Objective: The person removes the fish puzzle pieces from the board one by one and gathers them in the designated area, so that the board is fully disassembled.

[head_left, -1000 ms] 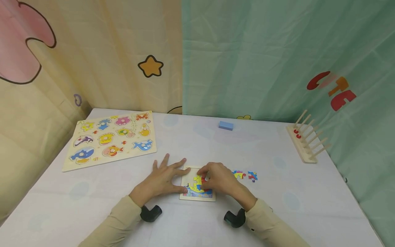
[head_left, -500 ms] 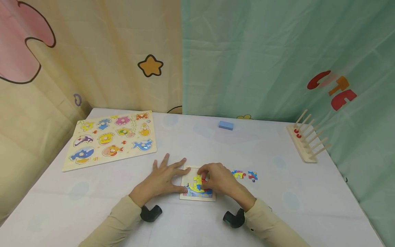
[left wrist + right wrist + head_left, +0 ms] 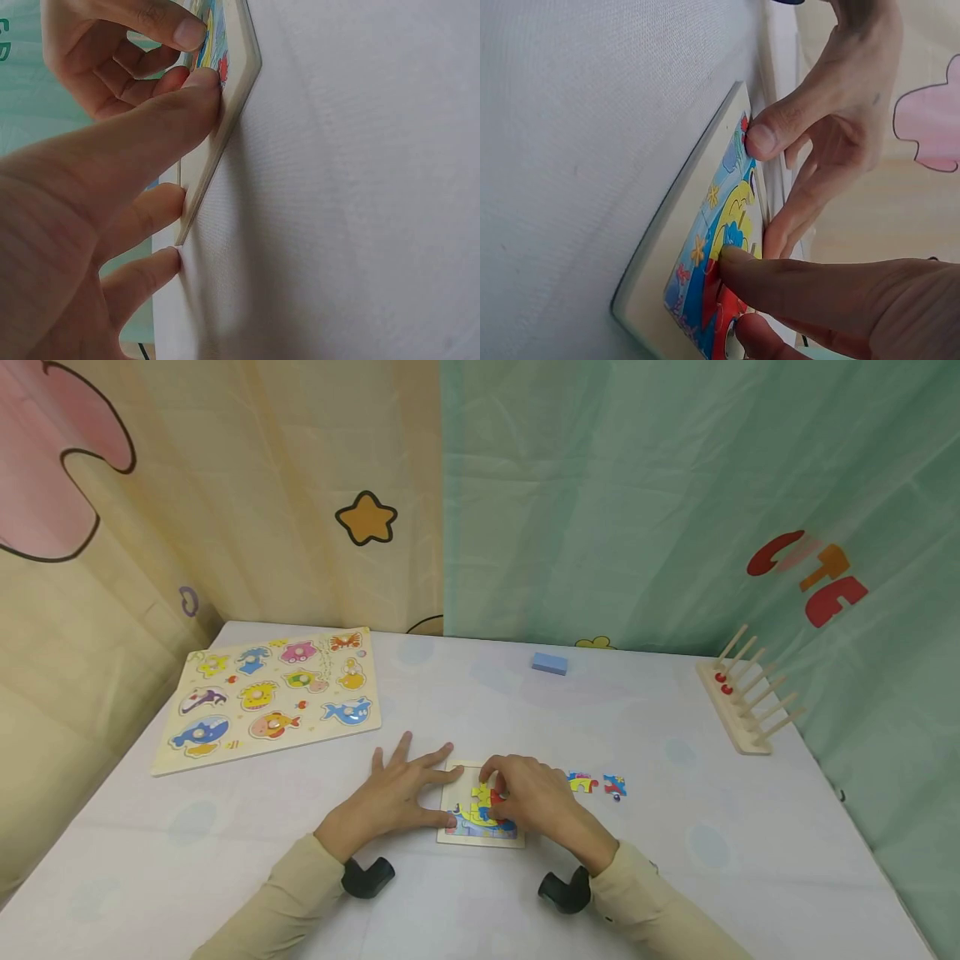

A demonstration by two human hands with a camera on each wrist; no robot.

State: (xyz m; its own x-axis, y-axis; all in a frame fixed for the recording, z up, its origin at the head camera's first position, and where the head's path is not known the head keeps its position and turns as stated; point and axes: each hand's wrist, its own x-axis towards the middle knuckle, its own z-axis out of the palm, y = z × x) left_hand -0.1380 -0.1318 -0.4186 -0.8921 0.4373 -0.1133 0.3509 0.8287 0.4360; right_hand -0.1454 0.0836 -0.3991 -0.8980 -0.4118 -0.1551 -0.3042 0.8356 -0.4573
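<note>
A small wooden jigsaw board [image 3: 480,842], partly filled with a yellow, red and blue sea picture, lies in front of me. My left hand [image 3: 393,789] rests spread at its left side, thumb on the lower left corner and fingertips at the edge, also seen in the left wrist view. Over the picture's right part my right hand [image 3: 542,795] bends down. In the right wrist view its thumb and forefinger pinch a red puzzle piece [image 3: 713,285] low in the board; the fingers partly hide it. Bare wood shows at the board's upper left.
Two loose puzzle pieces, one yellow and pink [image 3: 582,782] and one blue and red [image 3: 615,786], lie right of the right hand. A large animal peg puzzle [image 3: 277,693] is at back left, a blue block [image 3: 550,664] at the back, a peg stand [image 3: 738,710] at far right.
The right hand has shifted only slightly over the board, its fingers staying at the red part of the picture. The left hand and loose pieces look unmoved.
</note>
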